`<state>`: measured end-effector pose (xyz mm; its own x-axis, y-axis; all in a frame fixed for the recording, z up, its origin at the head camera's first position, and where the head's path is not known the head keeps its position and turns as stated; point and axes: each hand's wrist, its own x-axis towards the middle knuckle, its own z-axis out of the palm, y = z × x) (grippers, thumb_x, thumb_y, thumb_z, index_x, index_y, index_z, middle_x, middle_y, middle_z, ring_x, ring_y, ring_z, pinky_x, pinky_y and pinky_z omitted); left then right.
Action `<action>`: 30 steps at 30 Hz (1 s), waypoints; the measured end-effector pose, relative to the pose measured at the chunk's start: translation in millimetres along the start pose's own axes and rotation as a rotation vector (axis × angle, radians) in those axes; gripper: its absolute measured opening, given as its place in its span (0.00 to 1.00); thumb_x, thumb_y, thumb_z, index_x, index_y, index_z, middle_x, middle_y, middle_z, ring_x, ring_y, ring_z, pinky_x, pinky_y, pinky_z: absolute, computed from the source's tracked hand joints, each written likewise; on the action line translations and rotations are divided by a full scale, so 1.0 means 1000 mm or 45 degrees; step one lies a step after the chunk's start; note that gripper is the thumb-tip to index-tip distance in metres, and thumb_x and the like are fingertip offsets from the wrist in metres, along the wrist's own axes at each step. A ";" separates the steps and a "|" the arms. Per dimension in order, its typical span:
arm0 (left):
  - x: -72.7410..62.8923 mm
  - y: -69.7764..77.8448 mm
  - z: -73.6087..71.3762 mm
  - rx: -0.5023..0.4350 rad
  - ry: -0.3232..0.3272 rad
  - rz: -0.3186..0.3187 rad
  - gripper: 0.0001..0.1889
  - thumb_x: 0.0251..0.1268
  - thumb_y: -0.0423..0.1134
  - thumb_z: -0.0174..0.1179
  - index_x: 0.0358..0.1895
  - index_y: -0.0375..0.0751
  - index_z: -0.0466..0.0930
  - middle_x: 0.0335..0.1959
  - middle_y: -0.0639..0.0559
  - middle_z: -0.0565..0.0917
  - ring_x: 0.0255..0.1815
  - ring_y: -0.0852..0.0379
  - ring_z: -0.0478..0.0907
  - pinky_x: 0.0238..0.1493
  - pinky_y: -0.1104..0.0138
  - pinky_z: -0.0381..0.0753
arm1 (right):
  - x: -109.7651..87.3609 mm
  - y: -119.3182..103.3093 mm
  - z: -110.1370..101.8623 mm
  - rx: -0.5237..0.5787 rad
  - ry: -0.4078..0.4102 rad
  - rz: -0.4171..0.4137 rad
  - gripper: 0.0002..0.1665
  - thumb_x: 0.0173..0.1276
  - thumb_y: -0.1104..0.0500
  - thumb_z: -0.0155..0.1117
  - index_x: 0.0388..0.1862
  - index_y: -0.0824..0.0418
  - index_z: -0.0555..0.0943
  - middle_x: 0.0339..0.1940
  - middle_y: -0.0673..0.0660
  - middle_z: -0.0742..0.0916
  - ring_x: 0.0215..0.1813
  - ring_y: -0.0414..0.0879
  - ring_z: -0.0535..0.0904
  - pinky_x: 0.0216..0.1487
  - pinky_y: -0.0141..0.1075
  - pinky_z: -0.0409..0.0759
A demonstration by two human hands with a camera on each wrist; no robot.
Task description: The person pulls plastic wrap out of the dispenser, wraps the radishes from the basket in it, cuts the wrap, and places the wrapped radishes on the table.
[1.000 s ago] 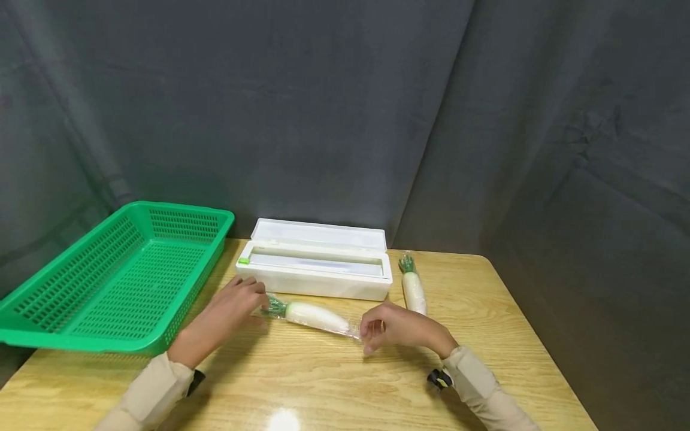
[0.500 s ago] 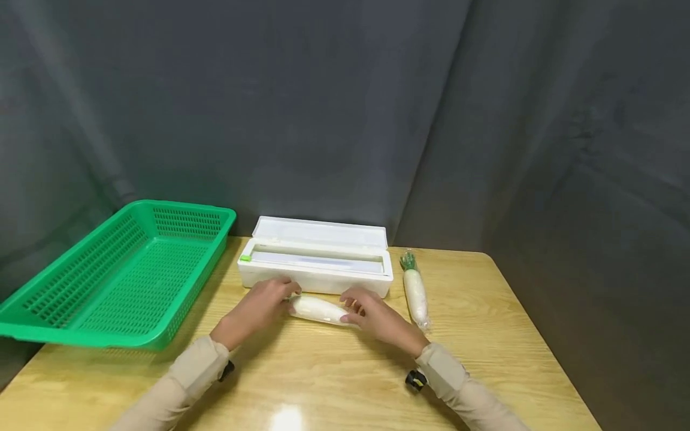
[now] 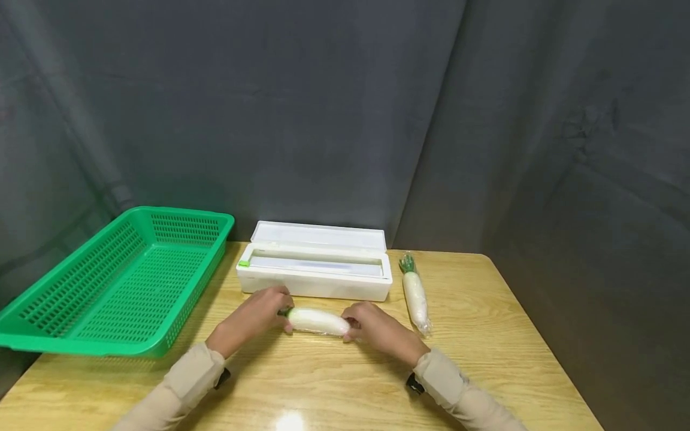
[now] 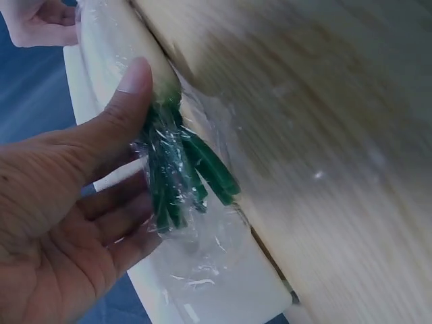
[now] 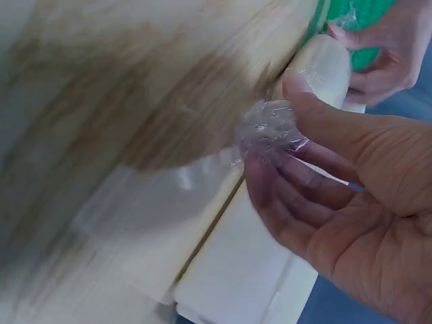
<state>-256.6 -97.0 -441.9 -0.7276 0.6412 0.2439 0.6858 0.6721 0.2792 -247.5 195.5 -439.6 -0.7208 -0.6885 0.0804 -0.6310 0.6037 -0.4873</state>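
A white radish [image 3: 319, 322] wrapped in clear film lies crosswise on the table in front of the white box, between both hands. My left hand [image 3: 262, 312] grips its leafy end; in the left wrist view the thumb lies on the film just above the green leaves [image 4: 196, 162], with the fingers behind them. At the tapered end my right hand [image 3: 377, 330] holds the radish, and in the right wrist view its thumb and curled fingers pinch crumpled film [image 5: 270, 128]. The fingertips are partly hidden behind the radish in the head view.
A white film dispenser box [image 3: 315, 287] with its lid up and a green slider [image 3: 244, 263] stands close behind the radish. Another wrapped radish [image 3: 415, 299] lies at the right. A green basket [image 3: 215, 263] stands at the left. Grey curtains [image 3: 323, 120] enclose the table [image 3: 334, 383].
Both hands have moved inward from the film's loose ends onto the ends of the radish. The leaves and outer film, in sight a second ago, are now mostly covered by the hands.
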 end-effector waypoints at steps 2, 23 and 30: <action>-0.002 0.000 0.000 -0.037 -0.037 -0.022 0.14 0.50 0.42 0.79 0.25 0.43 0.80 0.23 0.61 0.69 0.26 0.68 0.63 0.27 0.73 0.68 | 0.000 -0.003 0.000 -0.015 -0.031 -0.012 0.07 0.65 0.65 0.76 0.32 0.63 0.83 0.26 0.50 0.84 0.29 0.32 0.68 0.30 0.27 0.73; -0.013 -0.004 0.002 0.137 -0.031 0.087 0.14 0.54 0.39 0.78 0.28 0.45 0.78 0.25 0.60 0.77 0.27 0.67 0.70 0.29 0.69 0.73 | 0.001 -0.005 0.001 -0.319 -0.050 -0.176 0.08 0.69 0.68 0.71 0.36 0.62 0.78 0.27 0.50 0.82 0.31 0.30 0.68 0.32 0.24 0.73; -0.019 -0.003 0.005 0.208 0.014 0.072 0.19 0.54 0.36 0.80 0.46 0.36 0.84 0.40 0.47 0.86 0.39 0.52 0.84 0.39 0.60 0.84 | -0.008 -0.013 -0.001 -0.368 -0.079 -0.153 0.15 0.68 0.71 0.71 0.36 0.61 0.72 0.31 0.50 0.77 0.32 0.37 0.69 0.33 0.28 0.72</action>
<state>-244.7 -109.0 -452.1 -0.6874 0.6760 0.2654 0.7183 0.6869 0.1106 -233.5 193.4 -433.4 -0.6231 -0.7794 0.0650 -0.7722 0.5998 -0.2096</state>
